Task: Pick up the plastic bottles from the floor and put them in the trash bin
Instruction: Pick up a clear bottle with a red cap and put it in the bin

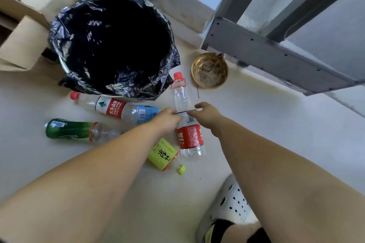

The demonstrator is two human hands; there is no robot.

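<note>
Head view: left hand and right hand hide the clear bottle middle; both grip it, cap pointing to the trash bin.

both arms stretched fwd & down. left hand and right hand close together, fingers curled, knuckles up; grip can't be judged.

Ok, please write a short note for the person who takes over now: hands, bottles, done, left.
Left hand and right hand: both on the clear red-capped plastic bottle, grip unclear.
On the floor: clear red-label bottle, green bottle, yellow-green tea bottle.
Black-bagged trash bin: inside too dark to see.
Left: all four visible bottles.
</note>
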